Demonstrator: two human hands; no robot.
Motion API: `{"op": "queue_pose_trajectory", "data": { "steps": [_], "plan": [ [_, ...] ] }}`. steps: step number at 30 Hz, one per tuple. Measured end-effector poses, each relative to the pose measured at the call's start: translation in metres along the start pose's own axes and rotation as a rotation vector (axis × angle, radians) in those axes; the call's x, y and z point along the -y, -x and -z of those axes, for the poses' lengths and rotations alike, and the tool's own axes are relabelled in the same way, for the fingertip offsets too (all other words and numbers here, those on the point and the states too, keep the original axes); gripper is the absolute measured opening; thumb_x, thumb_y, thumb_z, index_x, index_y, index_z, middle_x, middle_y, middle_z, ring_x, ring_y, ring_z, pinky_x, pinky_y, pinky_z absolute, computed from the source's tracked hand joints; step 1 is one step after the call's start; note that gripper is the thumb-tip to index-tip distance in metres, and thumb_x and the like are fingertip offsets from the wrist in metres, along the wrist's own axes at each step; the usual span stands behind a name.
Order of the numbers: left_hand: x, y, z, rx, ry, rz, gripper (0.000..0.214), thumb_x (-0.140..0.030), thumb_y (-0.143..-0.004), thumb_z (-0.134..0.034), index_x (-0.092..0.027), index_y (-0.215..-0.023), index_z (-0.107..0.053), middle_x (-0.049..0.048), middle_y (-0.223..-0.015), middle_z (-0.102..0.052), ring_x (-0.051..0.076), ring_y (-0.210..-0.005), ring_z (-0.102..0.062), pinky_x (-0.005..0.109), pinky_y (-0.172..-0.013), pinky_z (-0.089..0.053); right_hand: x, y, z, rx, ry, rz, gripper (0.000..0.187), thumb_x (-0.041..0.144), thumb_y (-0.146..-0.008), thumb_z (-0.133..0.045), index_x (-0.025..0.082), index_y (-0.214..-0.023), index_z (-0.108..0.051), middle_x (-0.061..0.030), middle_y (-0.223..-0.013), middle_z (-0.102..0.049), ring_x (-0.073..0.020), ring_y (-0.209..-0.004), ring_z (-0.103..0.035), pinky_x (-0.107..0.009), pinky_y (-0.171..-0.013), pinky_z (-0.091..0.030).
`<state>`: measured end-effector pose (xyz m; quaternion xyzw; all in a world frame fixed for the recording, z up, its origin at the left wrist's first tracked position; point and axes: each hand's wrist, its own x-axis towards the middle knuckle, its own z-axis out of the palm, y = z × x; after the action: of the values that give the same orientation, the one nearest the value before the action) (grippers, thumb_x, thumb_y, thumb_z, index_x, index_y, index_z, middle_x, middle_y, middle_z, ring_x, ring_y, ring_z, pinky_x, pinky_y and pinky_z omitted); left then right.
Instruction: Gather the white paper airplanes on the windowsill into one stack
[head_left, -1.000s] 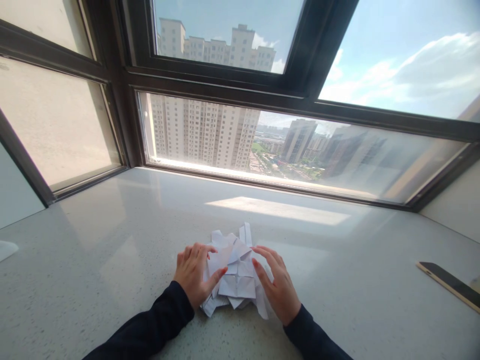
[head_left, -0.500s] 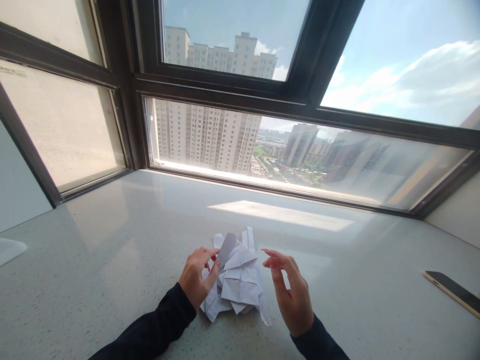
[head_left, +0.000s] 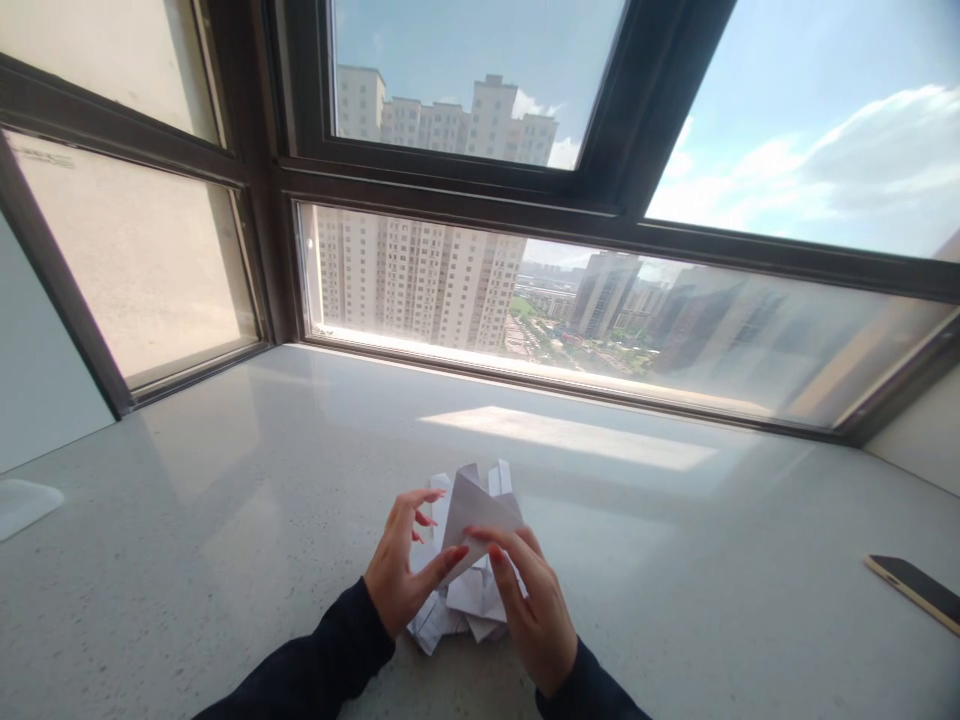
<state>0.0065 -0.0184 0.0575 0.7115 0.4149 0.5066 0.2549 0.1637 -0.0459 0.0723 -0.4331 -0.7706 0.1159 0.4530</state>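
Observation:
A folded sheet of white paper (head_left: 471, 505) stands tilted above a loose heap of folded white papers (head_left: 474, 592) on the pale speckled sill. My right hand (head_left: 534, 600) reaches over from the right, its index finger and thumb closed at the sheet's lower part. From the other side, the thumb of my left hand (head_left: 397, 570) touches the sheet's lower left edge. The other left fingers are curved and apart from the thumb, beside the sheet. Part of the heap is hidden behind both hands and the raised sheet.
A phone-like dark slab (head_left: 916, 592) with a light edge lies at the far right. At the left edge is a translucent white object (head_left: 26, 507). Dark window frames (head_left: 465, 212) border the sill (head_left: 712, 560) at the back.
My right hand has moved left from beside the heap onto the folded paper. The paper now shows a broader face, and my left fingers have come away from its edge. The view has shifted slightly.

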Motion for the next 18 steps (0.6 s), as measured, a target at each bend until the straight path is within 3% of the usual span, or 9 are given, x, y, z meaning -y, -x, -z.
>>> {"op": "queue_pose_trajectory", "data": {
  "steps": [3, 4, 7, 10, 14, 18],
  "plan": [
    [-0.001, -0.001, -0.004, 0.251, 0.206, 0.162, 0.029, -0.037, -0.070, -0.052, -0.013, -0.086, -0.057, 0.0053, -0.075, -0.062, 0.016, -0.062, -0.054, 0.025, -0.056, -0.041, 0.004, 0.001, 0.001, 0.056, 0.040, 0.080, 0.024, 0.018, -0.082, -0.035, 0.023, -0.098, -0.051, -0.0029, -0.090, -0.059, -0.0179, -0.086, -0.049, -0.030, -0.073, -0.038],
    [-0.001, -0.001, -0.006, 0.284, 0.287, 0.217, 0.028, -0.038, -0.070, -0.052, -0.012, -0.079, -0.059, 0.0047, -0.067, -0.063, 0.016, -0.060, -0.055, 0.025, -0.055, -0.042, 0.004, 0.001, 0.001, 0.047, 0.076, 0.098, 0.024, 0.018, -0.082, -0.035, 0.024, -0.100, -0.050, -0.0029, -0.092, -0.058, -0.0183, -0.089, -0.048, -0.031, -0.074, -0.036],
    [0.002, -0.003, -0.008, 0.139, 0.518, 0.375, 0.032, -0.042, -0.065, -0.056, -0.011, -0.073, -0.058, 0.0057, -0.063, -0.064, 0.018, -0.059, -0.058, 0.026, -0.055, -0.044, -0.005, -0.001, 0.003, -0.118, 0.238, 0.038, 0.027, 0.024, -0.081, -0.039, 0.023, -0.107, -0.044, -0.0050, -0.101, -0.054, -0.0203, -0.094, -0.044, -0.035, -0.077, -0.032],
    [0.006, -0.006, -0.007, -0.019, 0.628, 0.481, 0.038, -0.048, -0.061, -0.057, -0.011, -0.068, -0.055, 0.0066, -0.062, -0.065, 0.018, -0.057, -0.059, 0.028, -0.056, -0.045, -0.027, -0.005, 0.007, -0.249, 0.393, -0.163, 0.041, 0.037, -0.076, -0.045, 0.019, -0.111, -0.040, -0.0070, -0.092, -0.055, -0.0220, -0.086, -0.047, -0.037, -0.075, -0.031],
    [0.009, -0.009, -0.006, -0.039, 0.665, 0.551, 0.038, -0.050, -0.061, -0.056, -0.013, -0.068, -0.050, 0.0054, -0.058, -0.064, 0.016, -0.048, -0.058, 0.027, -0.049, -0.045, -0.054, -0.008, 0.007, -0.190, 0.405, -0.376, 0.048, 0.046, -0.069, -0.049, 0.019, -0.108, -0.041, -0.0013, -0.071, -0.056, -0.0201, -0.069, -0.050, -0.039, -0.073, -0.030],
    [0.011, -0.009, -0.007, -0.012, 0.610, 0.509, 0.036, -0.047, -0.063, -0.055, -0.013, -0.069, -0.050, 0.0040, -0.056, -0.063, 0.012, -0.040, -0.053, 0.022, -0.041, -0.039, -0.060, -0.008, 0.005, -0.145, 0.236, -0.433, 0.043, 0.038, -0.068, -0.052, 0.020, -0.106, -0.042, 0.0027, -0.065, -0.056, -0.0149, -0.057, -0.050, -0.037, -0.070, -0.033]
  ]
}}
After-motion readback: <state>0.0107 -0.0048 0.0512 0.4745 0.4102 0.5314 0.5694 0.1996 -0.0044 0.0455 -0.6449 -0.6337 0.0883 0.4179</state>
